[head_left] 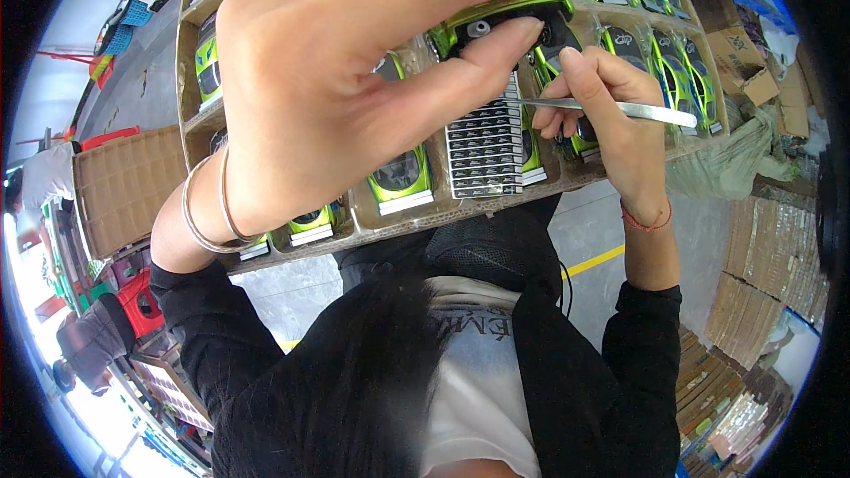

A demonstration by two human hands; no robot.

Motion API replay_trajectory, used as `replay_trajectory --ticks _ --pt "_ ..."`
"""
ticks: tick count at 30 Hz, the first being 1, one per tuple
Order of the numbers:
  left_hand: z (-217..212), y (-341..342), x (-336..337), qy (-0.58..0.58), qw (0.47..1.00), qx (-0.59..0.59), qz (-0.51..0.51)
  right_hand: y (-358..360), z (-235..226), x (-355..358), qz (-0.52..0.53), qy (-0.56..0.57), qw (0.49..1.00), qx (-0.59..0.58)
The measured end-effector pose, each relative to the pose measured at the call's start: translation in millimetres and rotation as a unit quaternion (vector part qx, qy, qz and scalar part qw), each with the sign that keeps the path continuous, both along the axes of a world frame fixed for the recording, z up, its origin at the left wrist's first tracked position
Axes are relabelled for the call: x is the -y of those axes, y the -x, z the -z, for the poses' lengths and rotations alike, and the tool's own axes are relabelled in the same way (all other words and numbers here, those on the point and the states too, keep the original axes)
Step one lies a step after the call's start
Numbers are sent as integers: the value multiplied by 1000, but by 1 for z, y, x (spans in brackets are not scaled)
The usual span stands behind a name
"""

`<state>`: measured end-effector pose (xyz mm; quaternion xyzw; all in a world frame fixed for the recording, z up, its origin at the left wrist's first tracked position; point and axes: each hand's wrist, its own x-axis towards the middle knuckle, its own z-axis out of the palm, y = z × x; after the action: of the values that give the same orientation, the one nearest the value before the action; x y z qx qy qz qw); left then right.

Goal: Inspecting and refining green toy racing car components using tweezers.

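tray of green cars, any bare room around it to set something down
Bare grey floor shows either side of the lap, between tray and forearms. The tray is crowded: green cars, label sheet, left hand and right hand above.

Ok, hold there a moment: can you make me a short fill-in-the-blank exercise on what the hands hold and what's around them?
1. The right hand grips a slim, silver-coloured pair of ____.
2. The left hand holds a toy car whose bodywork, above its black underside, is bright ____.
3. Apart from white, the main colour on the label sheet is ____.
4. The painted line on the grey floor is ____.

Missing words: tweezers; green; black; yellow.
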<state>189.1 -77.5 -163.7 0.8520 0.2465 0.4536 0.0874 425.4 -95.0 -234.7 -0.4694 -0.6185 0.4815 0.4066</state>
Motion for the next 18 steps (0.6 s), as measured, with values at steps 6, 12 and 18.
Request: replay_trajectory --ticks 6,12,18 --pt "6 3 13 94 995 -3 -34 -13 -15 3 -88 -159 970 -161" --pt "0 7 14 51 998 -33 31 2 -55 1 -134 -240 949 -154" --pt "-2 11 18 54 998 -27 28 9 -59 3 -117 -250 953 -124"
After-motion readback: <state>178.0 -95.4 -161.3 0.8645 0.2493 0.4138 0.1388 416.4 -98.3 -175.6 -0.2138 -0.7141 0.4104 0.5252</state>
